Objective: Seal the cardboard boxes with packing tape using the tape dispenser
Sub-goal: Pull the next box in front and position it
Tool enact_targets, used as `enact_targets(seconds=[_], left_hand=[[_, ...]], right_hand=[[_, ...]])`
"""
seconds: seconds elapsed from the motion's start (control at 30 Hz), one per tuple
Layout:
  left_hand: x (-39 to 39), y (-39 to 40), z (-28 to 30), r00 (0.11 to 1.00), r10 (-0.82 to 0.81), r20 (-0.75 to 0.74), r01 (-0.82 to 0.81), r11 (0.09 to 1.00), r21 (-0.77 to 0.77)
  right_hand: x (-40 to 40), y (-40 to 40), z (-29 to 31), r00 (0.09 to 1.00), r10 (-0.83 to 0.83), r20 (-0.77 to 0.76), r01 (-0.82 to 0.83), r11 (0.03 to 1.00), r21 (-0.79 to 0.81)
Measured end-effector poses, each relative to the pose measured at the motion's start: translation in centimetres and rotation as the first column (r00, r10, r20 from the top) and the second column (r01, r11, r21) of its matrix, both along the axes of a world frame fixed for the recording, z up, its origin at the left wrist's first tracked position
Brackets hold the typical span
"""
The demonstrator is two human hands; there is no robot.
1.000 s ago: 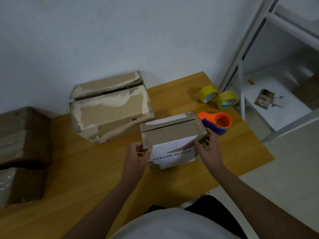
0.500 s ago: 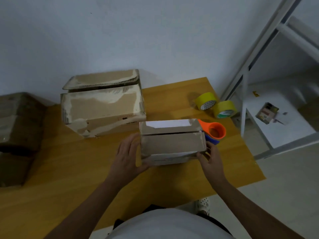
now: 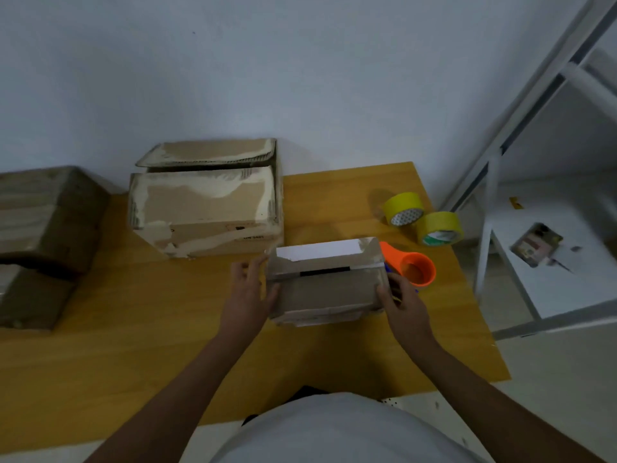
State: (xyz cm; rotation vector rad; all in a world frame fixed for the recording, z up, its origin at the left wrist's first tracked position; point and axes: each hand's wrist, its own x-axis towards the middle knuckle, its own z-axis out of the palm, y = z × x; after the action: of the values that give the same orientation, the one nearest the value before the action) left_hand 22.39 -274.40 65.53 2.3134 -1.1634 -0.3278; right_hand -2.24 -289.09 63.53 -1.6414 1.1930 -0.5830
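Observation:
A small cardboard box (image 3: 325, 285) stands upright on the wooden table (image 3: 140, 332), with a dark gap between its top flaps and a white label on the far flap. My left hand (image 3: 248, 295) presses flat on its left end. My right hand (image 3: 402, 300) grips its right end. Just behind the right hand lies the orange and blue tape dispenser (image 3: 412, 267), partly hidden by the box. Two yellow tape rolls (image 3: 422, 217) sit beyond it.
A bigger cardboard box (image 3: 207, 208) with a raised flap stands against the wall behind the small one. Dark taped boxes (image 3: 40, 242) are stacked at the left. A white metal shelf (image 3: 547, 248) with a small packet stands to the right of the table.
The small box has been tipped from tilted toward me to upright, with its top flaps facing up. My left hand moved from its near corner to its left end. The view has swung a little.

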Motion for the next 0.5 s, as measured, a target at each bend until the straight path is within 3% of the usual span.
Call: enact_targets(seconds=[0.07,0.1,0.2,0.37,0.5], left_hand=[[-0.2,-0.1,-0.1,0.958,-0.153,0.241,0.149,0.988,0.035],[-0.4,-0.4,-0.2,0.919,-0.284,0.274,0.275,0.959,0.072],[-0.9,-1.5,-0.7,0.792,-0.583,0.183,0.532,0.805,0.264],[-0.5,-1.9,-1.7,0.758,-0.618,0.206,0.541,0.774,0.329],[-0.4,-1.8,-2.0,0.763,-0.611,0.213,0.552,0.786,0.277]], right_hand=[[0.2,0.2,-0.1,1.0,0.008,-0.006,-0.008,1.0,-0.006],[0.4,0.3,-0.2,1.0,0.006,-0.008,-0.006,1.0,-0.013],[1.0,0.6,-0.3,1.0,0.006,-0.007,-0.006,1.0,-0.027],[0.5,0.1,-0.8,1.0,0.007,-0.024,-0.009,0.997,-0.08],[-0.6,-2.4,-1.9,0.973,-0.052,-0.227,-0.011,0.964,-0.267]])
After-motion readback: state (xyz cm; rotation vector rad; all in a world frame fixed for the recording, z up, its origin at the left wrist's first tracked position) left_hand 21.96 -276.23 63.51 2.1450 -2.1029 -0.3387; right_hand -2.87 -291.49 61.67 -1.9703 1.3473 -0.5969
